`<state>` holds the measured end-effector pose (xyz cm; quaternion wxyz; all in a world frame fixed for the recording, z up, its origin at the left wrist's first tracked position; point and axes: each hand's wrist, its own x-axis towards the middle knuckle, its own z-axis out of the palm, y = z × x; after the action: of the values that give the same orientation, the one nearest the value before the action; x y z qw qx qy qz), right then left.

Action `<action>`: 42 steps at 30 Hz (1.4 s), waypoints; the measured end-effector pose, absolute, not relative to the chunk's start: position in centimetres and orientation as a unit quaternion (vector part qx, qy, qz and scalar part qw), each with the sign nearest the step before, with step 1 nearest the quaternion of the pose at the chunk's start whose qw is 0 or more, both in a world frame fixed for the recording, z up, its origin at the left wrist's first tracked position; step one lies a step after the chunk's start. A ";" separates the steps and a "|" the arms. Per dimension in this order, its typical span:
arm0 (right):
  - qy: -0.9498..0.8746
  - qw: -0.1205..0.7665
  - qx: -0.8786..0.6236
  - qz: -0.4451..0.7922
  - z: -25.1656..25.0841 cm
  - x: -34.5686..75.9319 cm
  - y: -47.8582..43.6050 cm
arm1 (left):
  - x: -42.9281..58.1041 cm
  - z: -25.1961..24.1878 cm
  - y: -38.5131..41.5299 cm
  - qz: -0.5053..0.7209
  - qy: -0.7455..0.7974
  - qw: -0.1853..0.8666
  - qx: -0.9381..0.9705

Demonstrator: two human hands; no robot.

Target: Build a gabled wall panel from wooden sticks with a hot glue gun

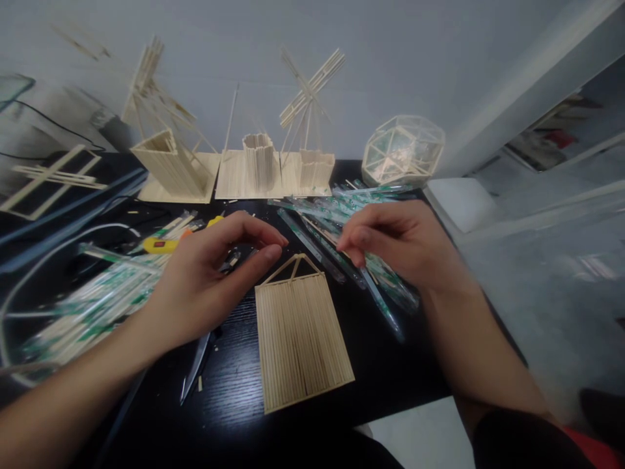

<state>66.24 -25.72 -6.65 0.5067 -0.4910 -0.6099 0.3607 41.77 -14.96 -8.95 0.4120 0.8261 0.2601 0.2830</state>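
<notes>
My left hand [215, 270] hovers beside the top left of a panel of thin wooden sticks [303, 339], with thumb and index fingertips close together. Anything between them is too small to make out. A small triangular stick frame [294, 266] joins the panel's far edge. To the right, my right hand [395, 244] is above clear plastic sleeves with green print [381, 299], fingers curled and pressed together. Whether it grips a sleeve or a small piece cannot be made out. The panel lies on the black table, apart from both hands.
Behind stand stick-built models on wooden bases [249, 185] and a faceted clear dome [404, 151]. A yellow glue gun [161, 245], bundled sticks in plastic [102, 299] and a white cable [14, 286] lie left. A pointed metal tool [195, 368] is near my left forearm.
</notes>
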 end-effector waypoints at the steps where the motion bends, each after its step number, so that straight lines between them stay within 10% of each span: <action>1: -0.596 0.530 -0.495 0.346 -6.9 66.2 -25.6 | 41.8 -9.0 -15.0 0.284 0.260 0.411 0.827; 42: -0.724 0.395 -0.504 0.258 -9.0 65.5 -24.7 | 41.7 -9.1 -13.7 0.260 0.158 0.275 0.912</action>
<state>65.46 -24.67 -9.04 0.3950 -0.5037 -0.7236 0.2583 41.75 -13.70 -9.06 0.2749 0.9120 0.1580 0.2601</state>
